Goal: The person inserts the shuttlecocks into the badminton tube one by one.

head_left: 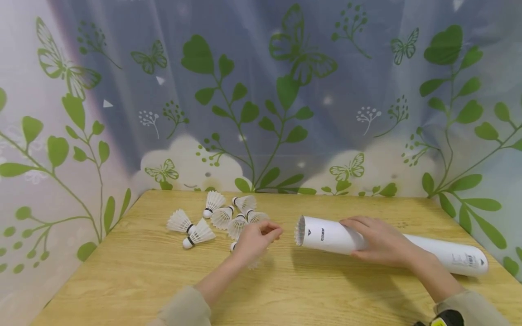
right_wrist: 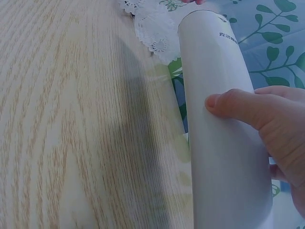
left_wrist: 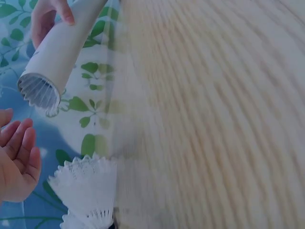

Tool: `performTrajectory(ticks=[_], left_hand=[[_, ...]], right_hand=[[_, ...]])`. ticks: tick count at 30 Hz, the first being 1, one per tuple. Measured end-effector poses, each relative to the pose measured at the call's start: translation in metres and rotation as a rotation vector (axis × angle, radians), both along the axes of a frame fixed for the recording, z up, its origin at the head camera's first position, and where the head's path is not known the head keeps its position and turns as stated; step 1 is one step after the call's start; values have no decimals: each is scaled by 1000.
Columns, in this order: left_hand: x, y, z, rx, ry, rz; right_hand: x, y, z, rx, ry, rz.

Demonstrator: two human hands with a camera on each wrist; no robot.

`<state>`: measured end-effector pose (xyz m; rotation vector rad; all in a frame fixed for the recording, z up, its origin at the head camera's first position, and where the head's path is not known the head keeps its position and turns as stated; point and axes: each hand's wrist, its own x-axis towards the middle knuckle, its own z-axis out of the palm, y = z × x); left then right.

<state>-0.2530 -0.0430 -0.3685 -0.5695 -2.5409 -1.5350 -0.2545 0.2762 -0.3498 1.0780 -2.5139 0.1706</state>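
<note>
My right hand (head_left: pixel 379 240) grips a white shuttlecock tube (head_left: pixel 438 253) around its middle, thumb on the near side in the right wrist view. The tube's uncapped end points left and is raised off the table, with a feathered skirt (left_wrist: pixel 40 93) showing inside its mouth. Between that mouth and a group of loose shuttlecocks (head_left: pixel 222 217) is my left hand (head_left: pixel 254 240). Its fingers (left_wrist: pixel 24 143) are loosely bent and nothing is between them. Part of a shuttlecock (head_left: pixel 233 246) shows beside the left hand, which hides the rest.
The loose shuttlecocks lie on the left half of a wooden table (head_left: pixel 134 271), two of them (head_left: pixel 200 233) a little apart at the left. A curtain (head_left: pixel 261 90) printed with leaves and butterflies hangs along the back and sides. The tube's far end (head_left: pixel 481 261) is near the table's right edge.
</note>
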Motion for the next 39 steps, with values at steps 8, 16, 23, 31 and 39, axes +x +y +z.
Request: performTrajectory(ticks=[8, 16, 23, 31, 39], left_hand=[[-2, -27, 4, -89, 44, 27], [-5, -47, -1, -180, 55, 58], [-6, -61, -10, -218, -1, 65], [-4, -68, -18, -287, -29, 31], [-3, -72, -21, -361, 15, 48]], right_hand=[[0, -1, 0, 11, -15, -13], [0, 0, 0, 6, -9, -18], [0, 0, 0, 9, -10, -18], [0, -1, 1, 10, -21, -25], [-1, 0, -1, 8, 12, -4]])
